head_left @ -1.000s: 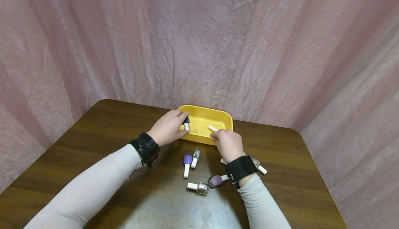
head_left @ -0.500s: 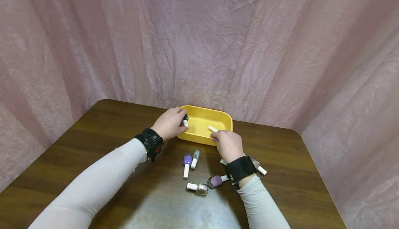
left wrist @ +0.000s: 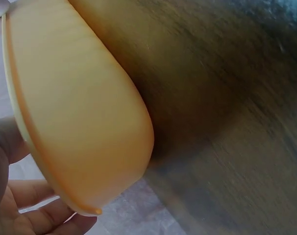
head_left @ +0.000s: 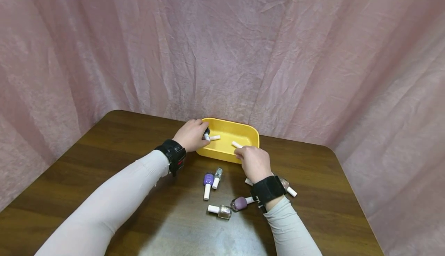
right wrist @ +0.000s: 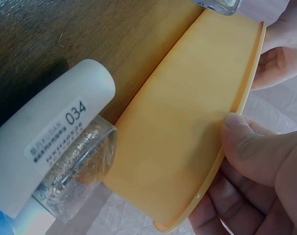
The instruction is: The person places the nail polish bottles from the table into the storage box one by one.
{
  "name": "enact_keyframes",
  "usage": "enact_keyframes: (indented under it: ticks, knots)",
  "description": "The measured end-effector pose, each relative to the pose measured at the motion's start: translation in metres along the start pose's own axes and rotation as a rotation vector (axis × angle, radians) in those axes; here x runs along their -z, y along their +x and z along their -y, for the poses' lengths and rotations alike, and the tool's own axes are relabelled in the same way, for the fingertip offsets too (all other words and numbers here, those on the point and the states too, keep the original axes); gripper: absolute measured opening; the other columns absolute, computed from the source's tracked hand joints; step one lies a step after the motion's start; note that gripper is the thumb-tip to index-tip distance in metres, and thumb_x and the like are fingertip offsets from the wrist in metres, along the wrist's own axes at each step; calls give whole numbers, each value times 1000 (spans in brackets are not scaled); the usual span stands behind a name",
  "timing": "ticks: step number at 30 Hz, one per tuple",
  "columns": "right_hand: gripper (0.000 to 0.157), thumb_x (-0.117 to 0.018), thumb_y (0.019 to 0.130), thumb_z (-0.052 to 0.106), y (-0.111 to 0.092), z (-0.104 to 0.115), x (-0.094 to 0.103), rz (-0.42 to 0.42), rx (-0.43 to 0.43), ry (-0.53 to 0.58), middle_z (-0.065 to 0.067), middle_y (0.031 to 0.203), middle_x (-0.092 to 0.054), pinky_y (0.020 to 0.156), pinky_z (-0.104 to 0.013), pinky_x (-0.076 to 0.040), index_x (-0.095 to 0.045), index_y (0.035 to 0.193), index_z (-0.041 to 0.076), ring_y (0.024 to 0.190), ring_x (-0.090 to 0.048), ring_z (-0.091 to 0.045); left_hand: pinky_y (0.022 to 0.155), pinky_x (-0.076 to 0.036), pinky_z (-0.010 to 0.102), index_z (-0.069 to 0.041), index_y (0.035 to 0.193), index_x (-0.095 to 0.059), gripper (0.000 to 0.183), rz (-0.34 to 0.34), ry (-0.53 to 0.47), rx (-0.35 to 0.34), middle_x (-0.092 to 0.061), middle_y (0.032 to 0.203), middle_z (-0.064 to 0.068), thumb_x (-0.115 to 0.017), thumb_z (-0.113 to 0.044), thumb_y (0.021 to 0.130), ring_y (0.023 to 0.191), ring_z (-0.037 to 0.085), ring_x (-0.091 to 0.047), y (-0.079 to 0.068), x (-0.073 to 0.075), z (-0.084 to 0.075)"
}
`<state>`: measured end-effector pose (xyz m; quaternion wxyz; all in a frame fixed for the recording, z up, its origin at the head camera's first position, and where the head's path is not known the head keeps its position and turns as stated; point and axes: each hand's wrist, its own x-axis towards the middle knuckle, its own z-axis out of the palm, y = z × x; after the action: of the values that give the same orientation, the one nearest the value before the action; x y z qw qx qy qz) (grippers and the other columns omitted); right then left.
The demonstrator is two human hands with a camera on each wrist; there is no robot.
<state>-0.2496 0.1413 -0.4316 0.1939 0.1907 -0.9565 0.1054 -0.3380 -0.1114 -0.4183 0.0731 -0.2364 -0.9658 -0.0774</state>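
Note:
A yellow plastic tray stands near the back of the table. My left hand reaches over its left end and holds a dark nail polish bottle with a white cap. Inside the tray, by that thumb, lies another white cap; its bottle is hidden. At the front right my right hand grips the tray wall; in the right wrist view the thumb overlaps the rim from outside while the fingers curl beyond it. Just past these fingers, a white cap shows in the tray.
In front of the tray lie a purple bottle, a silver glitter bottle, another glitter bottle and a mauve bottle. More lie partly under the right wrist, including a glitter bottle. A pink curtain hangs behind.
My left hand has shifted slightly right and up over the tray. A white cap now shows beside its thumb inside the tray. The right hand has stayed in place.

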Motion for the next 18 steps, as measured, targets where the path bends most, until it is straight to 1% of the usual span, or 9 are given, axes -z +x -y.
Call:
enact_keyframes:
  ticks: [4,7,10,15,17,18]
  knots:
    - [11,-89,94,15,1,-1,0,-7,5,0,0,91,-80,64,-44,-58,-88,103,20,76,-75,-26,110,-47,49,1,132,-69,50,11,12,-4,-69,119,17,-85,-32,97,115,37,-64,5,-2,1]
    - [11,-89,94,15,1,-1,0,-15,4,-3,0,91,-81,65,-45,-58,-88,104,20,77,-75,-27,110,-46,49,-1,124,-70,43,20,20,-14,-69,113,14,-84,-30,96,111,35,-63,8,-3,3]
    - [11,-89,94,15,1,0,0,-13,0,-1,0,93,-81,66,-45,-59,-88,104,20,79,-76,-26,112,-44,49,-1,120,-71,40,29,25,-19,-69,112,13,-85,-29,95,110,35,-63,11,-3,4]
    - [12,-89,94,15,0,0,0,-3,-3,4,0,95,-82,68,-45,-60,-88,105,19,82,-77,-26,122,-38,50,-1,122,-72,42,48,38,-14,-71,118,15,-86,-29,94,119,37,-64,12,-2,2]
    - [12,-89,94,15,0,1,-1,-2,-5,3,0,95,-82,68,-45,-60,-88,105,19,82,-77,-26,125,-36,50,-1,123,-72,43,56,49,-20,-71,121,15,-86,-30,95,122,36,-64,13,-1,1]
    - [12,-89,94,15,0,1,-1,-3,-6,2,0,95,-82,68,-45,-60,-88,105,19,82,-77,-26,123,-38,49,-1,124,-72,44,62,51,-25,-71,122,15,-86,-31,95,121,36,-64,13,-1,1]
